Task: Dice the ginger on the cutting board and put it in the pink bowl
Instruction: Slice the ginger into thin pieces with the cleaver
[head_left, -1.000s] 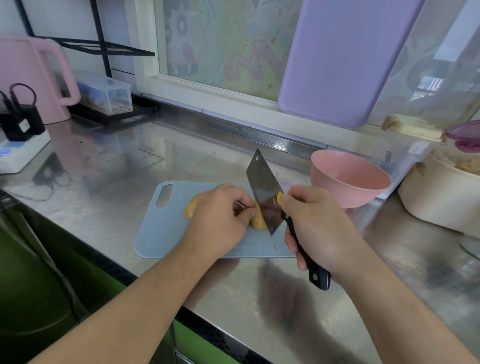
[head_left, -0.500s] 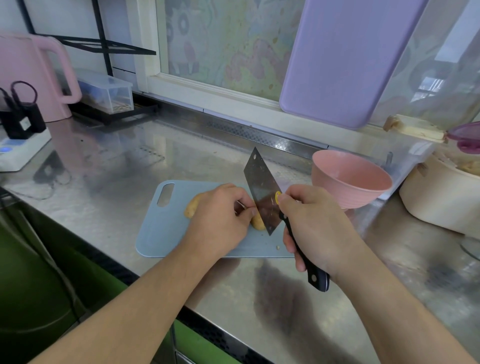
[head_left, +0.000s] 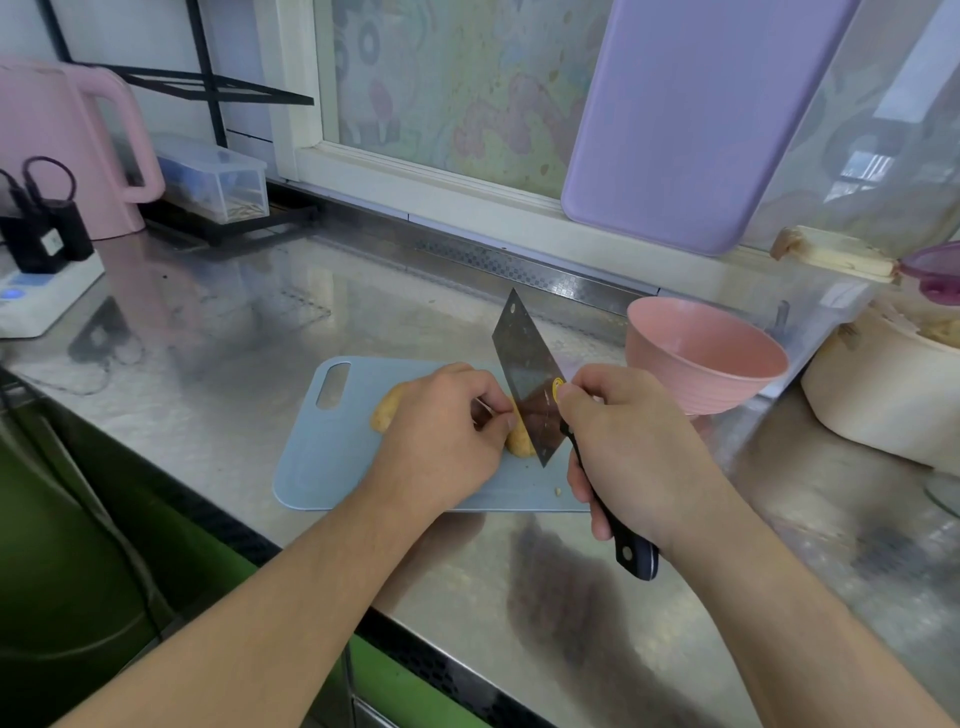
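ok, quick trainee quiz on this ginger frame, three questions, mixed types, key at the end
1. True or false: the pink bowl already holds diced ginger.
2. Which hand grips the knife? A left hand, B right hand, C both.
3. Fill in: the ginger lies on the blue ____.

Key: 1 false, what shows of the bowl's inside is bare. 2 B, the left hand holds the ginger down. 3 cutting board.

counter (head_left: 218, 332): brushed steel, glossy | cutting board (head_left: 311, 462): matt plastic | cleaver (head_left: 524, 364): metal, speckled
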